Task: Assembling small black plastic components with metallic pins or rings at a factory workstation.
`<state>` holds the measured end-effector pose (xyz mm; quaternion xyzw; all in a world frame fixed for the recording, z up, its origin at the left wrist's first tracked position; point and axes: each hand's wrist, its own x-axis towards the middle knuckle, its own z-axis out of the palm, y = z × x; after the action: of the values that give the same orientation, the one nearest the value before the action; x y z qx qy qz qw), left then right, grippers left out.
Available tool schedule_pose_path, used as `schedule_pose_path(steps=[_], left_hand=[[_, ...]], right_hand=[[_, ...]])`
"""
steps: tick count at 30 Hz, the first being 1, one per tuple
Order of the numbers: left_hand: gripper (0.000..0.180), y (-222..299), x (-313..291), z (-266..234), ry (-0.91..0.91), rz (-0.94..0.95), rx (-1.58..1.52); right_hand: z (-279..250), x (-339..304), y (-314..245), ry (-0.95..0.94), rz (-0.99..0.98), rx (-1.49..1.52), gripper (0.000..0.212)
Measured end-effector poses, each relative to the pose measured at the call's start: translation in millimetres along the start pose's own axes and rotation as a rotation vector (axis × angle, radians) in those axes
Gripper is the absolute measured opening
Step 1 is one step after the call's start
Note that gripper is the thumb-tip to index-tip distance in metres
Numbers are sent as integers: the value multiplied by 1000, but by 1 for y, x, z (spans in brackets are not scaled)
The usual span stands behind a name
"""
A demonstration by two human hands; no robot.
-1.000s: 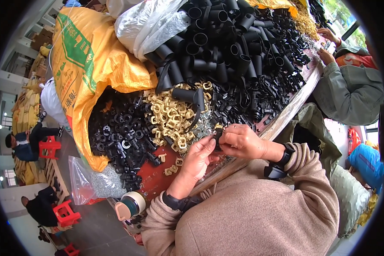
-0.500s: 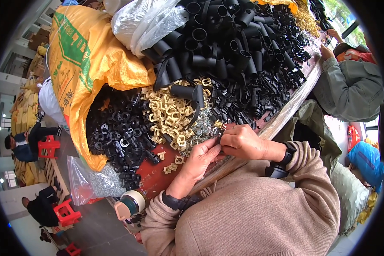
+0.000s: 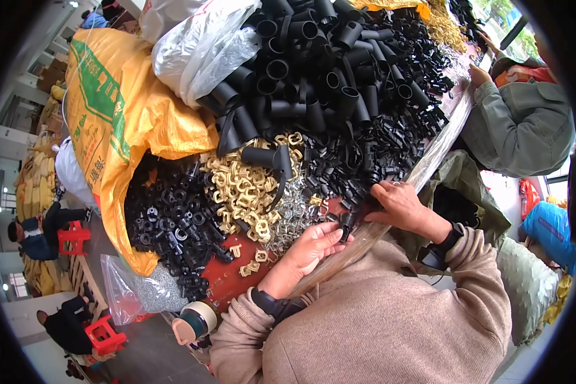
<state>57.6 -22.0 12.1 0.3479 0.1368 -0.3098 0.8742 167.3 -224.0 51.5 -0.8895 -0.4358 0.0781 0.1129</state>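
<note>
My left hand (image 3: 313, 248) pinches a small black plastic fitting (image 3: 346, 224) between thumb and fingers, just over the near table edge. To its right, my right hand (image 3: 402, 206) reaches to the near side of a heap of small black parts (image 3: 358, 168), thumb and fingers apart. I see nothing clearly held in it. Left of these parts lie a scatter of small silvery metal pieces (image 3: 292, 208) and a pile of gold-coloured buckle-like rings (image 3: 240, 185). A single gold clip (image 3: 315, 200) rests beyond my left hand.
Black tubes (image 3: 288, 109) are heaped at the back. A yellow woven sack (image 3: 102, 96) spills round black fittings (image 3: 166, 211) on the left. A lidded cup (image 3: 195, 320) stands at the near left corner. A co-worker's grey-green sleeve (image 3: 518, 128) is at far right.
My hands were together over the table edge; they have parted. The right hand has moved right to the black parts, while the left keeps the black fitting. The view has shifted slightly.
</note>
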Motion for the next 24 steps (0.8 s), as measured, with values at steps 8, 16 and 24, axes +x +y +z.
schedule_pose_path(steps=[8, 16, 24], left_hand=[[27, 9, 45, 12, 73, 139, 46], [25, 27, 65, 16, 130, 346, 13], [25, 34, 26, 13, 74, 282, -128]], right_hand=[[30, 26, 12, 50, -41, 115, 29], [28, 62, 32, 155, -94, 256, 23], [13, 60, 31, 184, -96, 430, 22]])
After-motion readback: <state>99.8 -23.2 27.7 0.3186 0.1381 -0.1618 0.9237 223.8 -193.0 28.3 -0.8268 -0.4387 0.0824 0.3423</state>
